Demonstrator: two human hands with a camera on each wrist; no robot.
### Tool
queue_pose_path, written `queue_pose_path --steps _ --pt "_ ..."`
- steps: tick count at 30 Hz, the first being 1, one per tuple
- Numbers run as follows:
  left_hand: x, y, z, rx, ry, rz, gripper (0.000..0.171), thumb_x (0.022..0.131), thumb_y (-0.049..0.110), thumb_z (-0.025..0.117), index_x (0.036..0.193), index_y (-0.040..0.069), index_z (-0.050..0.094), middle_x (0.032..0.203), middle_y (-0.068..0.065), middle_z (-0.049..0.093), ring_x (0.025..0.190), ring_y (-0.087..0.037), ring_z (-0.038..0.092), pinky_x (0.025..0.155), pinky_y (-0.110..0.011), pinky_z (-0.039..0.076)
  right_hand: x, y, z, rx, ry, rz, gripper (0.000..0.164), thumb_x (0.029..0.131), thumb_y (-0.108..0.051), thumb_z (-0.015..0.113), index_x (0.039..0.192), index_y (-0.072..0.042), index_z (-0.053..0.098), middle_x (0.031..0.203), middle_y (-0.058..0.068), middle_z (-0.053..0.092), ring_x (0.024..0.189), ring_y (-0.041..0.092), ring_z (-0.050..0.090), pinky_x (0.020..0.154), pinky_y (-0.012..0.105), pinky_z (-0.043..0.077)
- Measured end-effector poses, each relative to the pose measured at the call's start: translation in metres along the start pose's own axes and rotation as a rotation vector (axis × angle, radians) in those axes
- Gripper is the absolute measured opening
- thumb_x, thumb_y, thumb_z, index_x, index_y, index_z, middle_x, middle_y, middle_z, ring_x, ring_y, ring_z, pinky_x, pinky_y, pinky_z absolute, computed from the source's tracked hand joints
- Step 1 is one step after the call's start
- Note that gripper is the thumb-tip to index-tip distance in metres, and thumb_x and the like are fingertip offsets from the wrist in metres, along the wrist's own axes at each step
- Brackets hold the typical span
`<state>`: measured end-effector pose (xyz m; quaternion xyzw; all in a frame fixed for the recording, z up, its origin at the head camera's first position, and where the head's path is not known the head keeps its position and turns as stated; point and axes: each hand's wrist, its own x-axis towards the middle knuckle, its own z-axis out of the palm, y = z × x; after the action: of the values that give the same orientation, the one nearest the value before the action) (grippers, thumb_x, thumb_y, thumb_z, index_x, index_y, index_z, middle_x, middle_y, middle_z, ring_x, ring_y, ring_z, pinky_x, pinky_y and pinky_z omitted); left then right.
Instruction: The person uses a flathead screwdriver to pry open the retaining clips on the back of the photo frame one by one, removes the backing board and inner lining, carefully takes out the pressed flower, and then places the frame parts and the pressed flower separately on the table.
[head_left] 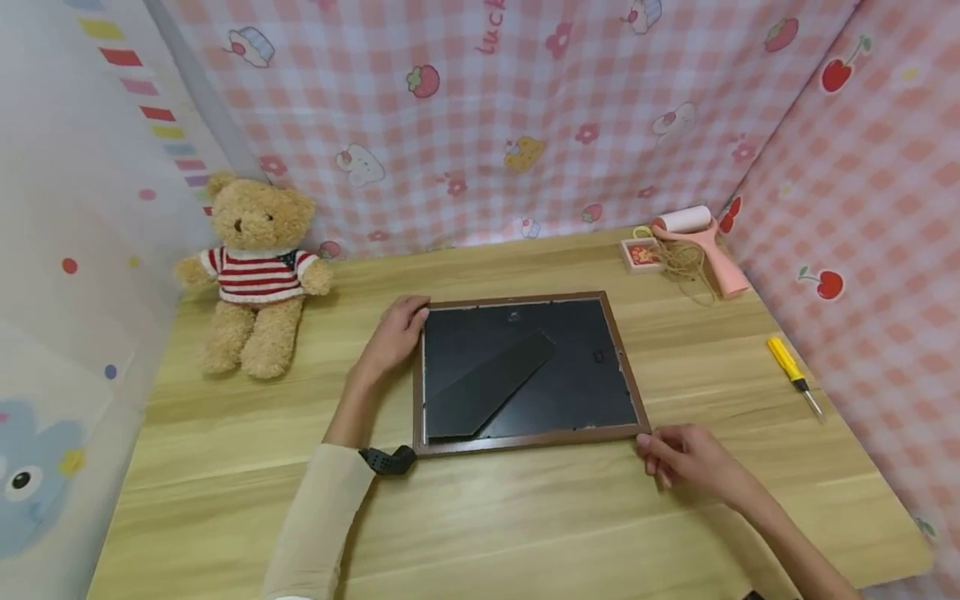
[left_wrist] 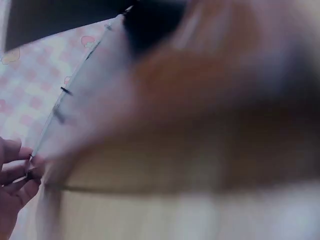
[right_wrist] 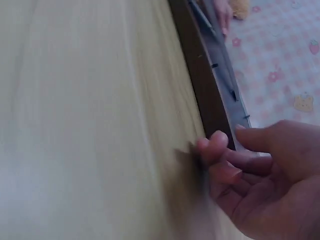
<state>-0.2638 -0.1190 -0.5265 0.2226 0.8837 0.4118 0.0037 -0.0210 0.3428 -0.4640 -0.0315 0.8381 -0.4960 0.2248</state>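
A brown wooden picture frame (head_left: 562,383) lies on the table with its black backing board up. A black stand leg (head_left: 491,390) runs diagonally across that board. My left hand (head_left: 397,335) grips the frame at its far left corner; in the left wrist view the fingers of the left hand (left_wrist: 17,180) pinch the corner, and much else is blurred. At the near right corner my right hand (head_left: 688,457) holds the frame's edge. The right wrist view shows the right hand (right_wrist: 270,180) with its thumb over the rim and curled fingers beside the corner.
A teddy bear (head_left: 258,275) in a striped shirt sits at the back left. Back right are a pink-handled lint roller (head_left: 712,250), twine (head_left: 684,260) and a small box (head_left: 641,255). A yellow screwdriver (head_left: 787,362) lies near the table's right edge. Curtains (head_left: 480,167) border the table.
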Motion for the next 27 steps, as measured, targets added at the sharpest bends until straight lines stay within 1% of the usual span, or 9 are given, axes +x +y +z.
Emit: queue_pose_path --steps 2,5,8,12,15,19,22,25,27 --pt "-0.01 -0.013 0.001 0.059 0.039 0.012 0.041 0.118 0.021 0.05 0.145 -0.005 0.066 0.141 -0.028 0.066 0.133 -0.044 0.063 0.115 -0.059 0.05 0.0 -0.001 0.01 -0.005 0.08 -0.009 0.03 0.116 -0.016 0.057 0.104 0.007 0.073 0.082 0.007 0.073 0.062 0.005 0.06 0.054 0.022 0.051" --pt "-0.034 -0.016 -0.005 0.136 0.069 0.043 0.033 0.115 0.017 0.057 0.134 -0.004 0.074 0.124 -0.023 0.071 0.115 -0.038 0.068 0.102 -0.056 0.056 0.005 -0.002 0.015 -0.003 0.157 -0.068 0.026 0.115 -0.012 0.057 0.104 0.008 0.071 0.08 0.007 0.072 0.059 0.007 0.058 0.051 0.023 0.05" --pt "-0.062 0.019 -0.022 0.201 0.041 0.067 0.025 0.112 0.009 0.062 0.122 -0.008 0.078 0.103 -0.019 0.07 0.094 -0.032 0.066 0.087 -0.051 0.058 0.018 -0.004 0.011 -0.021 0.188 -0.12 0.023 0.114 -0.007 0.057 0.102 0.008 0.068 0.075 0.007 0.069 0.055 0.008 0.055 0.047 0.024 0.047" --pt "-0.095 0.065 -0.04 0.252 -0.061 0.056 0.022 0.108 0.005 0.066 0.116 -0.009 0.08 0.09 -0.017 0.071 0.079 -0.027 0.065 0.074 -0.048 0.059 0.045 -0.011 0.004 -0.045 0.221 -0.11 0.016 0.112 -0.005 0.06 0.111 0.01 0.063 0.077 0.01 0.071 0.056 0.008 0.057 0.048 0.024 0.049" --pt "-0.113 0.056 -0.034 0.248 -0.127 0.082 0.03 0.113 0.013 0.06 0.129 -0.007 0.077 0.106 -0.021 0.08 0.091 -0.032 0.077 0.083 -0.05 0.064 0.07 -0.02 0.002 -0.053 0.232 -0.112 0.024 0.112 -0.004 0.06 0.125 0.015 0.056 0.084 0.016 0.073 0.06 0.008 0.062 0.052 0.024 0.053" --pt "-0.134 0.04 -0.017 0.093 -0.214 0.07 0.045 0.12 0.019 0.044 0.154 -0.006 0.057 0.09 -0.012 0.079 0.076 -0.023 0.077 0.076 -0.039 0.064 0.103 -0.035 0.005 -0.084 0.234 -0.168 0.04 0.112 -0.001 0.057 0.142 0.023 0.045 0.095 0.027 0.07 0.068 0.01 0.066 0.059 0.022 0.055" --pt "-0.141 0.043 -0.006 -0.028 -0.249 0.007 0.05 0.12 0.017 0.039 0.166 -0.003 0.041 0.07 0.0 0.065 0.055 -0.011 0.062 0.06 -0.03 0.057 0.128 -0.045 0.007 -0.147 0.237 -0.211 0.046 0.112 0.0 0.056 0.149 0.026 0.042 0.104 0.033 0.068 0.076 0.017 0.069 0.063 0.021 0.054" --pt "-0.137 0.039 0.005 -0.052 -0.216 -0.069 0.054 0.119 0.017 0.042 0.17 0.0 0.035 0.073 -0.001 0.068 0.055 -0.015 0.066 0.061 -0.031 0.06 0.152 -0.052 0.01 -0.228 0.239 -0.234 0.047 0.112 0.001 0.055 0.152 0.024 0.044 0.11 0.034 0.068 0.083 0.027 0.07 0.066 0.021 0.053" --pt "-0.13 0.03 0.013 -0.006 -0.141 -0.094 0.055 0.118 0.016 0.046 0.168 -0.004 0.037 0.091 -0.011 0.079 0.076 -0.024 0.078 0.076 -0.038 0.067 0.168 -0.058 0.013 -0.259 0.236 -0.249 0.047 0.112 0.001 0.055 0.152 0.024 0.045 0.112 0.036 0.069 0.088 0.033 0.07 0.069 0.022 0.052"
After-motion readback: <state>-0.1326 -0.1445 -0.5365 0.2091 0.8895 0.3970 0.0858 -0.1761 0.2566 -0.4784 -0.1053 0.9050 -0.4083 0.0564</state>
